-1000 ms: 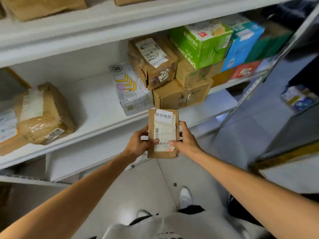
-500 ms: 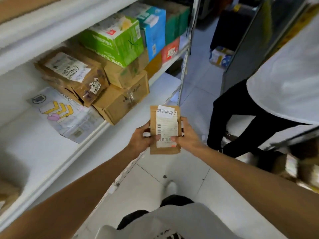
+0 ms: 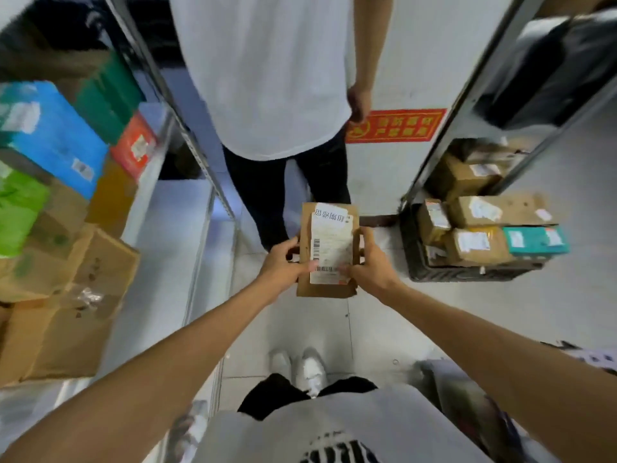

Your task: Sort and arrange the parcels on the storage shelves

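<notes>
You are in a parcel storeroom, the kind a courier depot keeps. On your left a white metal shelf (image 3: 157,228) carries stacked cardboard boxes (image 3: 86,289) and coloured cartons, a blue carton (image 3: 56,138) among them, several with printed stickers. On your right a second rack (image 3: 467,95) stands by a black crate (image 3: 467,274) on the floor, packed with taped brown parcels (image 3: 500,212) bearing shipping labels. The narrow aisle has a pale tiled floor (image 3: 384,329), a red notice (image 3: 395,126) is on the wall, and the small brown parcel (image 3: 329,235) you hold bears a barcoded label too.
</notes>
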Available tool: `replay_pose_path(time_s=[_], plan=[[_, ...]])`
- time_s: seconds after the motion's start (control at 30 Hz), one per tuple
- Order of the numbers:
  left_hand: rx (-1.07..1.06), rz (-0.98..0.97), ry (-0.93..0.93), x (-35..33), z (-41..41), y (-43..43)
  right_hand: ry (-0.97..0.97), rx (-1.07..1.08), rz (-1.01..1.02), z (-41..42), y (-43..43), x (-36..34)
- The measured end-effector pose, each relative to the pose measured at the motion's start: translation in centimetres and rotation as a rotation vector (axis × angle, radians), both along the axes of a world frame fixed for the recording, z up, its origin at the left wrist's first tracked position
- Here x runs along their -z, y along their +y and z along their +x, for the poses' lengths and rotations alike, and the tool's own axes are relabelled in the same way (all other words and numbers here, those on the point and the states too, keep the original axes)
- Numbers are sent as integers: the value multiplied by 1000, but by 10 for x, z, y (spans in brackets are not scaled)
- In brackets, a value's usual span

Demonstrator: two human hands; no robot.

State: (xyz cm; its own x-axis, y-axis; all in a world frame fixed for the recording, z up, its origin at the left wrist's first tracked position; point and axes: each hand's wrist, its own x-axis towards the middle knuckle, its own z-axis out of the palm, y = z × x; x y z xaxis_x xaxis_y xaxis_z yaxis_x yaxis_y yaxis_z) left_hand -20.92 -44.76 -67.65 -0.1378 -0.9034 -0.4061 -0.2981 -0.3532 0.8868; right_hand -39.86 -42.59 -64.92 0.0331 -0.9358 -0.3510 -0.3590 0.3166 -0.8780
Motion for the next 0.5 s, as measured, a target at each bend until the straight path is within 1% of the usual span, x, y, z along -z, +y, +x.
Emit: replay_pose_path(time_s=[0.13, 0.3, 0.4, 0.5], plan=[[228, 16, 25, -6, -61, -47, 22, 214, -40, -52, -1, -11], [490, 2, 42, -10, -137, -92, 26, 473, -30, -100, 3, -19], [628, 10, 69, -9, -184, -112, 48, 619, -37, -125, 3, -15], [732, 39, 53, -6, -231, -128, 36, 743, -29, -155, -1, -9]])
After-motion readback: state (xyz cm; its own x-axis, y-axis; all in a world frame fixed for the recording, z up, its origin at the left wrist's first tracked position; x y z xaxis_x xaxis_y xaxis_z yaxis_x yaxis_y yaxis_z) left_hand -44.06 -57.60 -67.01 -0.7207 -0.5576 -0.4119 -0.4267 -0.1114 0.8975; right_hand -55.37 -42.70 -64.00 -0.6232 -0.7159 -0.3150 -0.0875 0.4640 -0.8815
